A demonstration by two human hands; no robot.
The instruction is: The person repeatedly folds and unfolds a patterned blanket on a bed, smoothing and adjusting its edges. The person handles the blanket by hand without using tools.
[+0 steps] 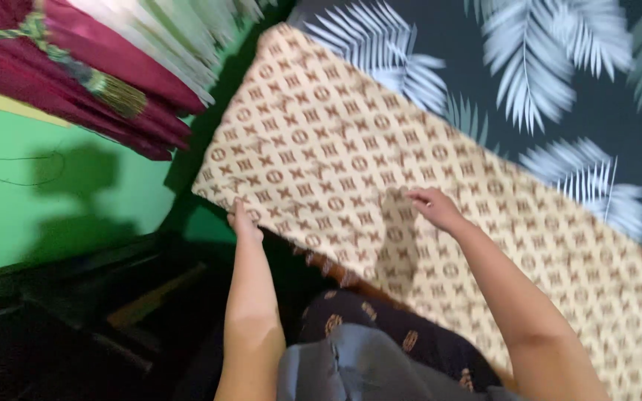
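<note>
Your left hand (244, 223) grips the beige brown-patterned fabric sheet (351, 148) at its edge (fingers hidden); your right hand (434, 208) pinches it mid-cloth.

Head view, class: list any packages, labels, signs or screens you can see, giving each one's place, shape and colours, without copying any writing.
None in view: no package, label, sign or screen.
Patterned cloth: centre, on a dark leaf-print sheet; long, cream with brown repeated motifs; left hand at its near edge, right hand on top.
</note>
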